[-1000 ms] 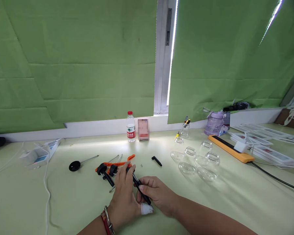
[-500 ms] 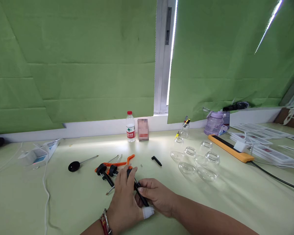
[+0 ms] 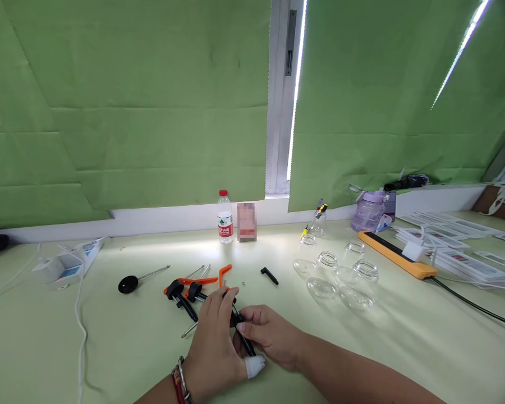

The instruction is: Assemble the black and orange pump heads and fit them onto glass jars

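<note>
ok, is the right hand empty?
No, the right hand holds a slim black part between thumb and fingers.

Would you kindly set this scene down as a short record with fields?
Left hand: thumb wrapped in white, at the near end of a black handle; grip partly hidden
Right hand: pinching that handle
Left of the hands: orange pieces, black disc on a rod
Beyond the right hand: loose black piece
Right side: clear jars, orange power strip
By the wall: red-capped bottle, purple jug
</note>
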Available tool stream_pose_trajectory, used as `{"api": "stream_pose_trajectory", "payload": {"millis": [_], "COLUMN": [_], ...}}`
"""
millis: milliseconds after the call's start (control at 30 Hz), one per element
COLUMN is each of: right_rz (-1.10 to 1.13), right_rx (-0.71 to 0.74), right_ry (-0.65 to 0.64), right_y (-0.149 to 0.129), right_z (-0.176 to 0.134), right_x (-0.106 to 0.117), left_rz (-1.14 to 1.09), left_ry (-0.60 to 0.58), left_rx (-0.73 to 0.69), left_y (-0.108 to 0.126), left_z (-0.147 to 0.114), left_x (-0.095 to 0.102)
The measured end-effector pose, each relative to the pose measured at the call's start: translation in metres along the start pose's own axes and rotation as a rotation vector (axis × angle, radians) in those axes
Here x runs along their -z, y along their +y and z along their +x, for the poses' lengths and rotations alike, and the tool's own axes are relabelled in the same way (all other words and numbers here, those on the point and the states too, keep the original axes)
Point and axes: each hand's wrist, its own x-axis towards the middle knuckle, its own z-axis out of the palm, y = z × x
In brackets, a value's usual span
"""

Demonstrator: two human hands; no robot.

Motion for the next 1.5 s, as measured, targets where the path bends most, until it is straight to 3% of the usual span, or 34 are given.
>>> {"api": "stream_pose_trajectory", "payload": {"millis": [300,533,600,667,800,867,1000,1133,1300,1500], "right_rz": [-0.026,-0.151,-0.276,-0.433,-0.962,-1.224,-1.488,-1.69,-1.782,-1.62], "right_rx": [-0.023,-0.037,-0.045,-0.033,0.149,0.221,0.209,0.201,0.17,0.22], "right_ry": [0.014,-0.032,-0.042,0.026,0.351,0.451,0.513,0.463,0.446,0.398], "right_y": [-0.003,-0.01,-0.015,-0.019,-0.022,-0.02,-0.015,-0.013,-0.014,-0.014], "right_z": [0.0,-0.002,0.0,0.003,0.012,0.018,0.029,0.038,0.041,0.038], "right_x": [-0.001,0.002,0.008,0.019,0.043,0.051,0.055,0.051,0.048,0.054], "left_rz": [-0.053,-0.157,-0.226,-0.324,-0.615,-0.792,-1.042,-1.176,-1.248,-1.285], "left_ry": [-0.044,-0.156,-0.189,-0.223,-0.343,-0.406,-0.418,-0.422,-0.478,-0.512], "left_rx": [0.039,0.227,0.291,0.361,0.548,0.654,0.804,0.852,0.882,0.869], "left_y": [0.005,0.005,0.003,0.001,0.003,0.006,0.012,0.01,0.0,-0.006], "left_z": [0.001,0.0,0.001,0.003,0.008,0.01,0.011,0.01,0.011,0.011], "left_x": [0.004,0.01,0.013,0.017,0.027,0.032,0.036,0.033,0.03,0.028]}}
